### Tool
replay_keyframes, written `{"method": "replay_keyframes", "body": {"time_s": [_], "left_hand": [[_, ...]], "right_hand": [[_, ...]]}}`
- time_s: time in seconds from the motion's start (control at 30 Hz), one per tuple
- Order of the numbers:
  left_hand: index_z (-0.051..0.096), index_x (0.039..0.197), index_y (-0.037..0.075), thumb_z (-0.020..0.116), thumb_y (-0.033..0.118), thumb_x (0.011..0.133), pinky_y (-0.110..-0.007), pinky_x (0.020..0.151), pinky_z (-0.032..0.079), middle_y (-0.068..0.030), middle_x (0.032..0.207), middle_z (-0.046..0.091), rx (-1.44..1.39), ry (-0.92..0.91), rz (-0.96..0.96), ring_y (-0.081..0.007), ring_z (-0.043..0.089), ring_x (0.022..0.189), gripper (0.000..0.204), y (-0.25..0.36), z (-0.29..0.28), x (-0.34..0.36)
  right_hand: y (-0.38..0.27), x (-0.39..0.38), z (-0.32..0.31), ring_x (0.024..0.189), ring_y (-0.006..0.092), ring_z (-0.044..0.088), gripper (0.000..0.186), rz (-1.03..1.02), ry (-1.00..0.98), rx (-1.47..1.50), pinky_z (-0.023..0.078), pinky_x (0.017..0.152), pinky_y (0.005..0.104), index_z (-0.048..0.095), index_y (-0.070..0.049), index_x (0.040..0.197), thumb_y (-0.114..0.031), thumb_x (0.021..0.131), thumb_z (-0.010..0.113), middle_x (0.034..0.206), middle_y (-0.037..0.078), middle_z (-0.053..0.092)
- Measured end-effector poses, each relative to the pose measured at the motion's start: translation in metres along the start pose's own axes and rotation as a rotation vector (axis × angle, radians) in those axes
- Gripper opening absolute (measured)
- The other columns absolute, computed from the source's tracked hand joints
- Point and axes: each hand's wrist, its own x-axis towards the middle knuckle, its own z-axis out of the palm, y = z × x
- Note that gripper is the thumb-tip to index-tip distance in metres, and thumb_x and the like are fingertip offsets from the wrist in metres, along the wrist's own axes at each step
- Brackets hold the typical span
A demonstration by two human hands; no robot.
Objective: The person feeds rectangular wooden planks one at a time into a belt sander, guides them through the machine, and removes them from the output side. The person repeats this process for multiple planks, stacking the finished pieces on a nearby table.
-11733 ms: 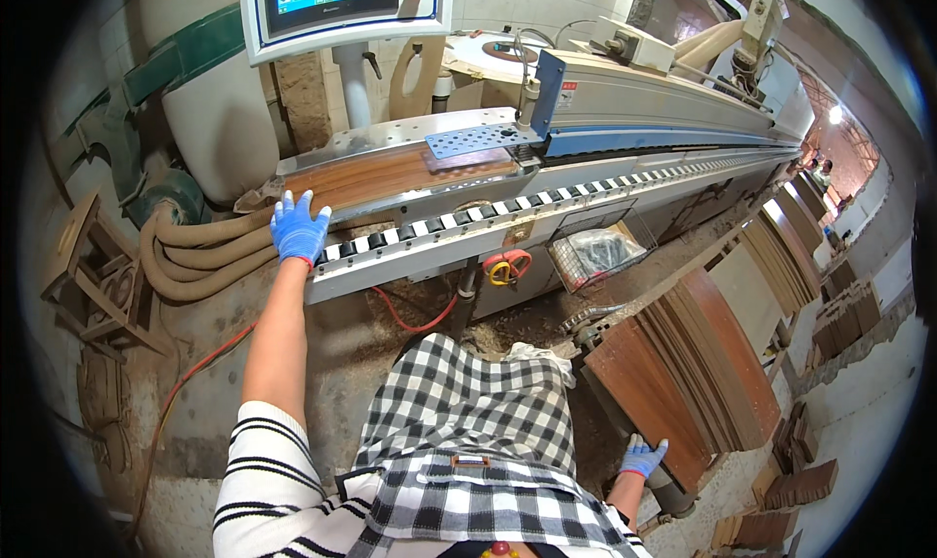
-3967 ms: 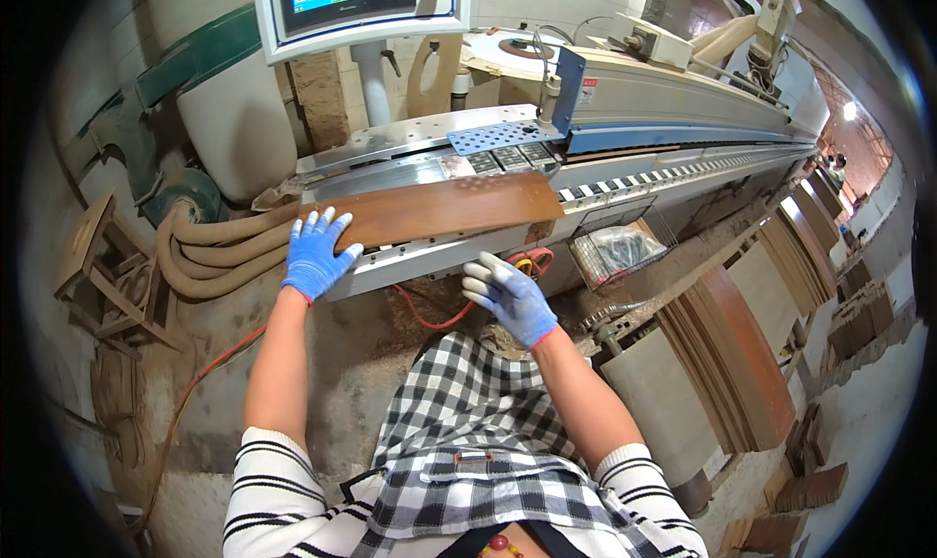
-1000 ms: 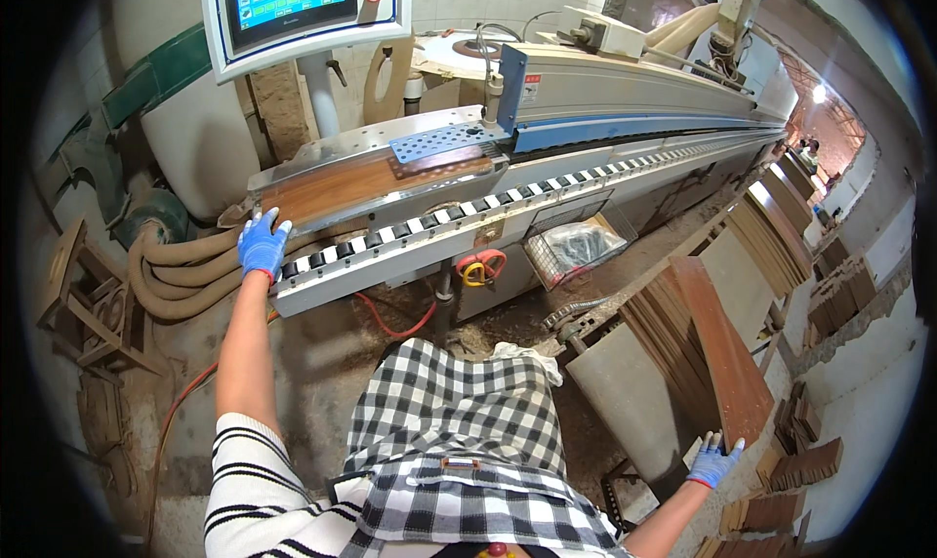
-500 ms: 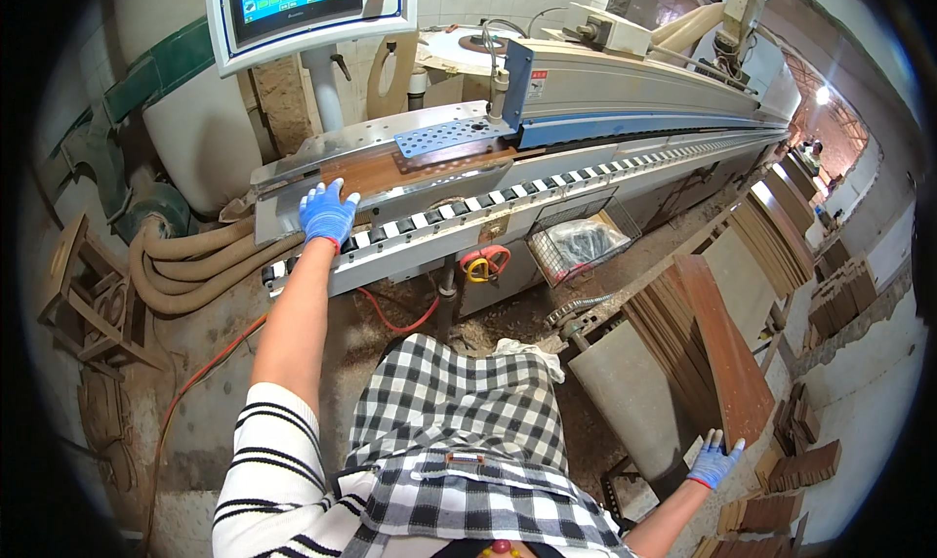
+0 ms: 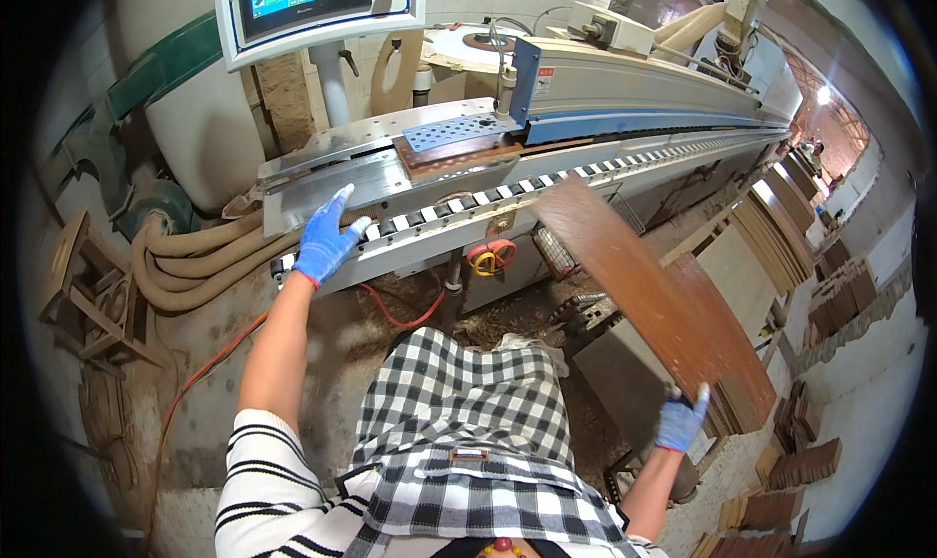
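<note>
My left hand (image 5: 327,241) in a blue glove hangs with fingers apart at the near edge of the metal infeed plate (image 5: 293,212), by the roller rail (image 5: 456,207); it holds nothing. Beyond it, a brown board (image 5: 454,163) lies partly under the blue perforated plate (image 5: 439,134) of the long machine. My right hand (image 5: 683,421), also gloved, grips the near end of a long brown board (image 5: 615,290), which is raised at a slant, its far end beside the rollers. Beneath that board and to its right lies a stack of boards (image 5: 734,343).
A screen panel (image 5: 396,19) stands above the machine. Thick hoses (image 5: 185,246) and a wooden stool (image 5: 73,275) are at left; red scissor-like handles (image 5: 493,258) hang below the rail. More board stacks (image 5: 771,226) line the right, with a distant person (image 5: 812,153) beyond.
Since a second ago, the board on the machine has moved right under the perforated plate. A board from the right-hand stack is lifted in my right hand and swung leftward toward the rollers.
</note>
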Motion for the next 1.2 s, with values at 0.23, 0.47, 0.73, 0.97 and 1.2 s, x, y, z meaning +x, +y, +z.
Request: {"method": "replay_keyframes", "body": {"time_s": [0.23, 0.47, 0.73, 0.97, 1.2], "left_hand": [[0.039, 0.140, 0.016, 0.066, 0.047, 0.076, -0.048, 0.111, 0.022, -0.0173, 0.148, 0.028, 0.189, -0.058, 0.206, -0.0389, 0.024, 0.136, 0.076, 0.008, -0.032, -0.044], [0.044, 0.137, 0.021, 0.059, 0.048, 0.083, -0.047, 0.111, 0.021, -0.0153, 0.143, 0.038, 0.489, -0.119, 0.172, -0.0371, 0.030, 0.134, 0.062, -0.030, -0.044, -0.050], [0.043, 0.138, 0.020, 0.051, 0.049, 0.088, -0.045, 0.110, 0.022, -0.0162, 0.145, 0.035, 0.523, -0.131, -0.144, -0.0355, 0.031, 0.134, 0.058, -0.067, -0.045, -0.029], [0.039, 0.140, 0.022, 0.043, 0.058, 0.088, -0.046, 0.111, 0.021, -0.0114, 0.150, 0.028, 0.577, -0.173, -0.428, -0.0319, 0.025, 0.138, 0.063, -0.058, -0.030, 0.009], [0.039, 0.140, 0.022, 0.043, 0.060, 0.087, -0.046, 0.112, 0.018, -0.0107, 0.150, 0.028, 0.585, -0.084, -0.489, -0.0308, 0.024, 0.138, 0.065, -0.058, -0.010, 0.027]], "right_hand": [[0.114, 0.008, 0.137, 0.091, 0.0189, 0.059, 0.040, 0.362, -0.277, -0.047, 0.051, 0.065, 0.0324, 0.050, -0.007, 0.122, -0.027, 0.089, 0.060, 0.110, 0.006, 0.060], [0.194, 0.005, 0.231, 0.099, 0.0365, 0.058, 0.059, 0.718, -0.368, -0.103, 0.049, 0.091, 0.0504, 0.042, -0.003, 0.128, -0.042, 0.088, 0.061, 0.119, 0.019, 0.052], [0.187, 0.014, 0.222, 0.108, 0.0343, 0.058, 0.049, 0.652, -0.576, -0.175, 0.048, 0.094, 0.0438, 0.041, 0.004, 0.131, -0.023, 0.093, 0.054, 0.122, 0.023, 0.055], [0.100, 0.115, 0.142, 0.106, 0.0290, 0.058, 0.040, -0.604, -0.501, -1.781, 0.044, 0.094, 0.0369, 0.057, -0.007, 0.120, -0.019, 0.082, 0.063, 0.113, 0.013, 0.063], [0.068, 0.166, 0.127, 0.124, 0.0321, 0.042, 0.052, -0.805, -0.571, -2.358, 0.034, 0.102, 0.0437, 0.047, -0.015, 0.131, -0.020, 0.081, 0.061, 0.139, 0.010, 0.043]]}}
